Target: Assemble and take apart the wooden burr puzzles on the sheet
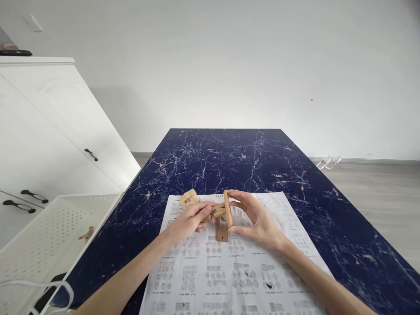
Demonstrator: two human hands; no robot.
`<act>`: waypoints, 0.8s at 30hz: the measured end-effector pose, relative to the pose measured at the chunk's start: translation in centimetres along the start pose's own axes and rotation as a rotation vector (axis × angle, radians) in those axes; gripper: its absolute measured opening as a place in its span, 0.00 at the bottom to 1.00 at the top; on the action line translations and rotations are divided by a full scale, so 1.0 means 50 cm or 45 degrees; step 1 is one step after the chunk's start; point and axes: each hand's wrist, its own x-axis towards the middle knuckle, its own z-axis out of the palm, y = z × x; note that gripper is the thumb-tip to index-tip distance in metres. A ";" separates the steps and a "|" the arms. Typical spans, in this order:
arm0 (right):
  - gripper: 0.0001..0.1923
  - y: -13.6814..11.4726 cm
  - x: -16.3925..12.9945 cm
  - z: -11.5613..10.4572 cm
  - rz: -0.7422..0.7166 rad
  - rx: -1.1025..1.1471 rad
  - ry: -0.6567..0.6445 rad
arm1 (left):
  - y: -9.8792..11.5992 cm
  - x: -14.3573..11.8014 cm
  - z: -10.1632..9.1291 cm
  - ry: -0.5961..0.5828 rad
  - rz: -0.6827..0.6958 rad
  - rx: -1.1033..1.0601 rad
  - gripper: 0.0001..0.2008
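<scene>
Wooden, honey-brown and smooth, the long bar (228, 210) is held over the sheet (249, 267), straight ahead of the body. Its two ends are pinched by the right hand (259, 218), the thumb set at the near end and the fingertips at the far end, so that a hollow is left between palm and wood. Its long axis is run from near to far, roughly square across the end of the block (219, 211), by which it is met from the left.

That block is gripped by the left hand (193, 216), with the fingers closed around it and much of its length covered; a dark mark is shown on its upper face. Whether block and long bar are touching or already joined cannot be told. Just below them, nearer the body, the low bar (222, 232) is seen, marked by a short dark stroke; how it is supported is hidden.

Beyond the left hand, a paler cluster (189, 198) made up of small cubes is placed at the sheet's far edge. Both are backed by the blue table (226, 157).
</scene>
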 end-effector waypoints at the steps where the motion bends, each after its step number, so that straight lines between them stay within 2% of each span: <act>1: 0.39 0.000 0.000 -0.002 0.005 0.011 -0.017 | -0.001 0.000 -0.002 -0.005 0.004 0.008 0.26; 5: 0.39 0.001 0.000 -0.007 0.044 0.041 -0.084 | -0.007 0.001 -0.011 0.006 0.017 0.034 0.25; 14: 0.41 0.000 -0.001 -0.009 0.058 0.096 -0.102 | -0.010 0.000 -0.016 0.010 0.022 0.025 0.24; 20: 0.42 -0.004 -0.005 -0.003 0.104 -0.013 -0.044 | -0.010 0.001 -0.014 0.021 0.025 0.066 0.24; 24: 0.40 -0.002 -0.005 0.001 0.077 0.029 -0.028 | -0.012 0.002 -0.011 0.028 0.021 0.016 0.25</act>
